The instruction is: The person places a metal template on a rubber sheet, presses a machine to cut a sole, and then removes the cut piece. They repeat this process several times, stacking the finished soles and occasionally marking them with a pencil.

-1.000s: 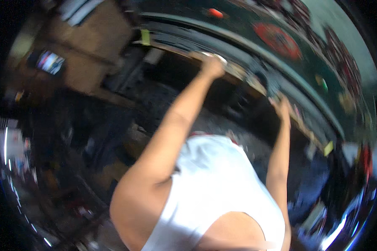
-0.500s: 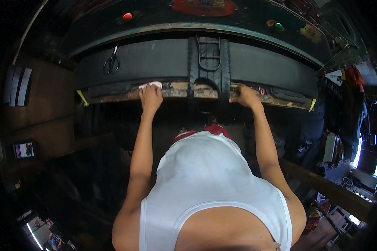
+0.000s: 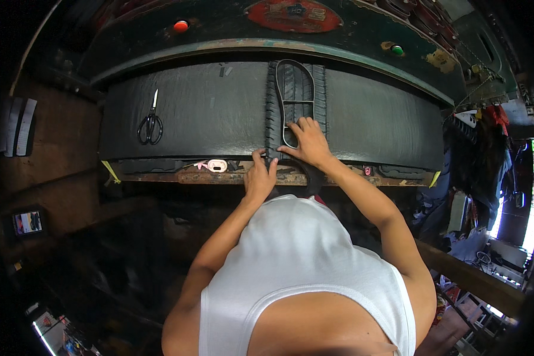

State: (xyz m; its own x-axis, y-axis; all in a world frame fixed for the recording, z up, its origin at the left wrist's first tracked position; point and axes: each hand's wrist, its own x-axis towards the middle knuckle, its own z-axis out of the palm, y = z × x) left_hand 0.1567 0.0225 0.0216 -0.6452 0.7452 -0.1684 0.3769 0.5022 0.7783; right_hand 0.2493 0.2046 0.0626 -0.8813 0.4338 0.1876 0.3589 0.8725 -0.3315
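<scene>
A long black rubber sheet (image 3: 219, 113) covers the workbench. Across it lies a strip of treaded tyre rubber (image 3: 273, 113) with a shoe-sole shape (image 3: 296, 89) outlined on it. My right hand (image 3: 307, 142) presses flat on the near end of that sole outline, fingers spread. My left hand (image 3: 260, 175) grips the strip's near end at the bench's front edge; what is inside the fist is hidden.
Black scissors (image 3: 151, 123) lie on the sheet at the left. A small white and pink object (image 3: 215, 165) sits on the worn wooden front edge (image 3: 160, 177). A green painted panel (image 3: 231, 24) rises behind the bench. Clutter hangs at the right.
The view has steadied over the bench. Both hands moved from the bench's front edge onto the tyre strip, the right one going forward onto the sole outline.
</scene>
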